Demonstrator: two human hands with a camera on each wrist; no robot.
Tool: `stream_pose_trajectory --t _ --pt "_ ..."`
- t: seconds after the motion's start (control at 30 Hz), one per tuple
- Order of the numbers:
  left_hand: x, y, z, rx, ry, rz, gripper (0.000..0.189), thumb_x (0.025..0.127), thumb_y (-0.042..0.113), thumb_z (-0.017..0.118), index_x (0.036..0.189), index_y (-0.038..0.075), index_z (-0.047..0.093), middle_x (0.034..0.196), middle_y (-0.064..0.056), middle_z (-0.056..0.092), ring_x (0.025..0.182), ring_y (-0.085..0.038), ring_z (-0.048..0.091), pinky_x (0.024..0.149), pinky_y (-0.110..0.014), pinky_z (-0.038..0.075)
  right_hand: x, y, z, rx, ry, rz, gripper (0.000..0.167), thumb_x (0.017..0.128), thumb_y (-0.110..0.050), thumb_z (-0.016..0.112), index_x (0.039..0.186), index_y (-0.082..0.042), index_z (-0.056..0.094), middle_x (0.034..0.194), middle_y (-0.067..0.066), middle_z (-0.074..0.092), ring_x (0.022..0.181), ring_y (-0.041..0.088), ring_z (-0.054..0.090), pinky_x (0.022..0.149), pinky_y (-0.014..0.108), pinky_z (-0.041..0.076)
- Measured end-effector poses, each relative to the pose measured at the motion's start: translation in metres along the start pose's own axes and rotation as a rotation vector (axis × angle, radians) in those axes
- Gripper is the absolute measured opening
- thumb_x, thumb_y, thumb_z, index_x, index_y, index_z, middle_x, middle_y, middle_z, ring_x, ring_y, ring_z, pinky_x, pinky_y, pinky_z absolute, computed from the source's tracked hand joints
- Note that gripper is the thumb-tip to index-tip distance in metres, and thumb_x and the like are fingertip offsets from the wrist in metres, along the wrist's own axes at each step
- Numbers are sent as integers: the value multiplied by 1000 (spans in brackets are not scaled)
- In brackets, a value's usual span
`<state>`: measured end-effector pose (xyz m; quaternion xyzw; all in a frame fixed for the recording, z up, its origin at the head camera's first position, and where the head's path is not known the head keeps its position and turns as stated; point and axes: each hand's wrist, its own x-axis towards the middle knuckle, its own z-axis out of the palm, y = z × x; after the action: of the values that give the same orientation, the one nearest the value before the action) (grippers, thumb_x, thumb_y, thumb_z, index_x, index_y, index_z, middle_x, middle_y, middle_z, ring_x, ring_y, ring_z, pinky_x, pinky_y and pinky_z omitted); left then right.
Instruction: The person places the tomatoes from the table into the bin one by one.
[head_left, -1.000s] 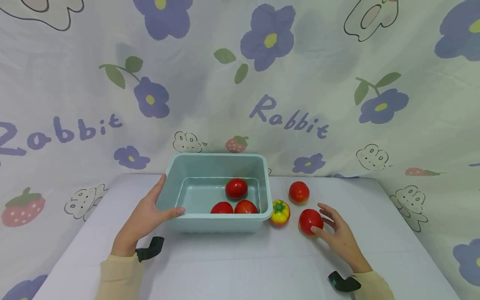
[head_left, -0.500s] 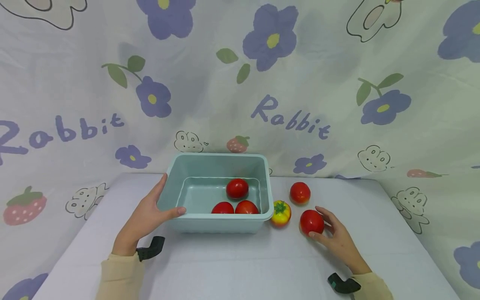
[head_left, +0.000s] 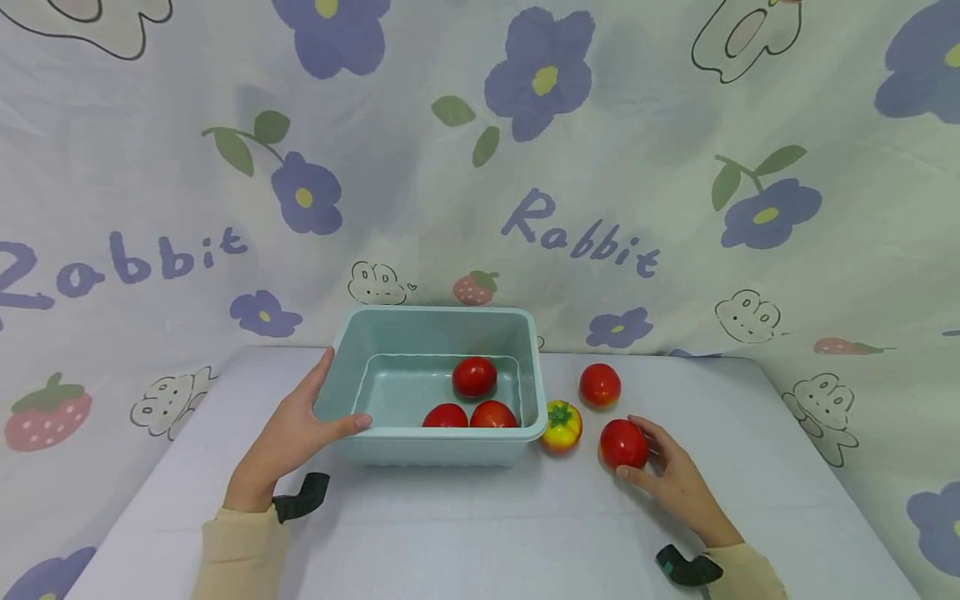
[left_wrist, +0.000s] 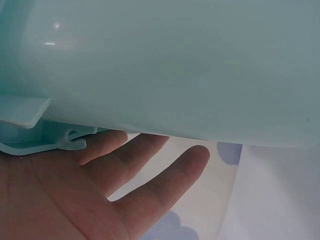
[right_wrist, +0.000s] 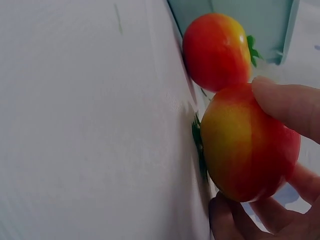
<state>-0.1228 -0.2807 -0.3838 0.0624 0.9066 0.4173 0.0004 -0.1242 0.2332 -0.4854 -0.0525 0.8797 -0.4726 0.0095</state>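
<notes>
My left hand (head_left: 288,442) rests at the left front corner of a pale teal plastic bin (head_left: 435,450), thumb over the rim. In the left wrist view its fingers (left_wrist: 165,187) stretch fairly straight along the bin's outer side. My right hand (head_left: 678,479) holds a red tomato (head_left: 623,444) on the table, thumb in front and fingers behind. The right wrist view shows this tomato (right_wrist: 250,145) with a yellow patch, its green leafy top facing the tabletop. Between it and the bin sits a yellow-red tomato (head_left: 561,427), green top up.
Another red tomato (head_left: 600,386) stands farther back on the white table (head_left: 480,533). Three red tomatoes, among them the rear one (head_left: 474,377), lie in the bin's right half. A flower-and-rabbit printed cloth (head_left: 420,200) hangs right behind the bin.
The fingers of my right hand have drawn in around the tomato, and the thumb has slid lower along its front. The left hand, bin and other tomatoes have stayed put.
</notes>
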Motion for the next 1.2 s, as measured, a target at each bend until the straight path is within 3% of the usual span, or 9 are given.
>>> stream_pose_trajectory --t 0.3,0.5,0.6,0.97,1.2 --pt "0 -2 1 4 2 -4 117 84 44 80 163 16 -3 168 -14 4 151 -45 9 111 -74 19 -2 -4 -1 -5 14 -6 82 82 -26 85 150 -10 42 147 16 48 132 36 46 99 46 53" --pt "-1 -1 0 6 3 -6 117 84 45 79 163 15 -3 168 -14 4 151 -45 9 111 -74 19 -4 -12 -3 8 24 -22 83 82 -25 85 150 -9 41 147 15 48 132 35 46 93 21 50" --pt "0 -1 0 7 2 -5 117 85 44 79 163 15 -3 168 -14 4 151 -45 9 111 -74 19 -5 -15 -4 18 30 -31 84 81 -25 86 151 -9 41 147 15 48 132 34 46 90 15 46" --pt "1 0 1 11 -4 -22 118 84 49 78 162 16 -4 168 -14 4 151 -44 9 110 -75 19 -11 -23 -7 36 52 -100 82 82 -21 85 150 -7 41 146 14 48 130 32 47 91 14 46" --pt "1 1 1 12 -1 -15 118 84 47 79 162 14 -3 168 -15 4 151 -44 9 111 -74 20 -10 -33 -7 39 81 -200 78 82 -16 85 148 -10 44 144 11 51 124 14 48 92 15 49"
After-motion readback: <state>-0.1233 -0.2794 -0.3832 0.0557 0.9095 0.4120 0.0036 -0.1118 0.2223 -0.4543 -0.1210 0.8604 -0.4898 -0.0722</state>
